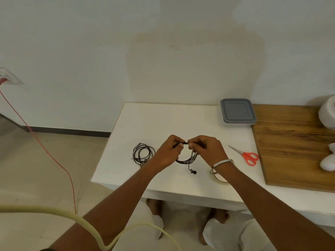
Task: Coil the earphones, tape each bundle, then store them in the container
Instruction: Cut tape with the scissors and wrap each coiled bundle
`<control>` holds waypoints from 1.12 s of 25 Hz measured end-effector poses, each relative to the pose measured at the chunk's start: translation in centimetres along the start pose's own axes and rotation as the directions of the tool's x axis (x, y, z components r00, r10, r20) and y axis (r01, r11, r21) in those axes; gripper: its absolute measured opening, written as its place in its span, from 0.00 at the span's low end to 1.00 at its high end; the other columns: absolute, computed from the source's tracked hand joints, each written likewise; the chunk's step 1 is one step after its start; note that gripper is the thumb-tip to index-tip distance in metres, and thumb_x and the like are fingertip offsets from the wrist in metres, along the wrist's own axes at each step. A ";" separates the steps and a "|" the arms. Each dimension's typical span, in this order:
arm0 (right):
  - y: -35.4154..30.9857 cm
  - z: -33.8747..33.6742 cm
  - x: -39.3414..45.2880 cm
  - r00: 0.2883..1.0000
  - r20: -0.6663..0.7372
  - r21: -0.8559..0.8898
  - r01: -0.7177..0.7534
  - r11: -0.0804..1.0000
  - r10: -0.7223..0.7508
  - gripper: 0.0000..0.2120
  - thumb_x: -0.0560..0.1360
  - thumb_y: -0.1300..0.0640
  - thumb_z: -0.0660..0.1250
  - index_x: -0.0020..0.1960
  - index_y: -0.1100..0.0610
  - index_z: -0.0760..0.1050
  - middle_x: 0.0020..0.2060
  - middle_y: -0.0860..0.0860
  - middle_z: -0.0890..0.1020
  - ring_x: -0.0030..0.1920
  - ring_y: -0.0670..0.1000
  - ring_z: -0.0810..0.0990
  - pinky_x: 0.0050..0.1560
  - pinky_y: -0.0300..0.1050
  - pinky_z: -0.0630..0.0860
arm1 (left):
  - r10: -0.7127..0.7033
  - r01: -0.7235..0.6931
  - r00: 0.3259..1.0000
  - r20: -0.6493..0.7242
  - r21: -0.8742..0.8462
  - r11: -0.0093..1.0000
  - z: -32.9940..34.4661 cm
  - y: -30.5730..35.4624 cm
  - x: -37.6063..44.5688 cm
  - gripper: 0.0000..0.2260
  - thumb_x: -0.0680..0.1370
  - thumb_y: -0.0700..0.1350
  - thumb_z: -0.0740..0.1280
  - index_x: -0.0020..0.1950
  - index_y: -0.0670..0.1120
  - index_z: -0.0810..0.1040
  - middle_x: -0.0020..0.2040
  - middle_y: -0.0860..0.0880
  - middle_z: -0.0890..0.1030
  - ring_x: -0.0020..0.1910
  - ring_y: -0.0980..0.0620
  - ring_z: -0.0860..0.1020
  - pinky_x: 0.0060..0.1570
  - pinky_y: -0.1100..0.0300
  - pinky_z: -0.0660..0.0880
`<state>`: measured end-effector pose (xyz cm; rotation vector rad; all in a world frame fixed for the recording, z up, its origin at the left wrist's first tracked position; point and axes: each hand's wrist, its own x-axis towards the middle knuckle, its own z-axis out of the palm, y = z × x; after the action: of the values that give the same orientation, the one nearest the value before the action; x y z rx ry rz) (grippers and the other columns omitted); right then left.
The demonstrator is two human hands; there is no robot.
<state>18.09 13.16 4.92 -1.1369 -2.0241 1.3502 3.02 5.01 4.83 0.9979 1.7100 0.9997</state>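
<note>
Both my hands hold a coiled black earphone bundle (pixel 186 161) just above the white table (pixel 163 120). My left hand (pixel 167 153) pinches the top of the coil from the left, and my right hand (pixel 208 149) pinches it from the right. An earbud dangles below the coil. A second black earphone coil (pixel 143 153) lies on the table to the left of my left hand. A roll of clear tape (pixel 220 177) lies partly hidden under my right wrist. The closed container with a grey lid (pixel 237 111) stands at the table's back right.
Red-handled scissors (pixel 248 156) lie right of my right hand. A wooden board (pixel 293 142) covers the right side, with white objects (pixel 328 160) at its right edge. A red cable (pixel 45 151) hangs from a wall socket on the left. My feet show under the table.
</note>
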 end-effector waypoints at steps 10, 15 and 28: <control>3.2 1.1 5.0 0.993 -0.047 -0.128 -0.110 0.986 0.105 0.06 0.75 0.63 0.67 0.50 0.59 0.81 0.39 0.54 0.84 0.33 0.46 0.79 0.39 0.36 0.77 | -0.028 0.062 0.991 -0.134 0.253 0.965 0.7 -2.3 4.7 0.08 0.80 0.43 0.64 0.58 0.45 0.75 0.53 0.47 0.79 0.44 0.50 0.79 0.40 0.64 0.75; 5.1 1.1 7.3 0.999 -0.022 -0.311 -0.050 0.949 0.045 0.07 0.76 0.61 0.66 0.52 0.60 0.81 0.44 0.56 0.84 0.41 0.50 0.80 0.48 0.39 0.74 | 0.042 0.038 0.988 -0.149 0.497 0.867 1.7 -3.6 4.2 0.35 0.72 0.59 0.71 0.74 0.50 0.62 0.71 0.50 0.63 0.68 0.49 0.64 0.63 0.48 0.66; 8.5 1.1 8.1 0.996 0.089 -0.588 0.069 0.806 -0.021 0.09 0.77 0.65 0.60 0.52 0.62 0.79 0.48 0.58 0.78 0.49 0.57 0.76 0.49 0.42 0.70 | 0.360 -0.203 0.932 0.043 0.885 0.419 1.2 -4.0 4.9 0.39 0.66 0.28 0.64 0.75 0.48 0.61 0.65 0.47 0.67 0.54 0.46 0.71 0.49 0.52 0.69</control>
<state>16.04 20.79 -3.80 -1.2800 -2.6112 0.7459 1.97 8.36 -0.56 1.9863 2.2957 0.2765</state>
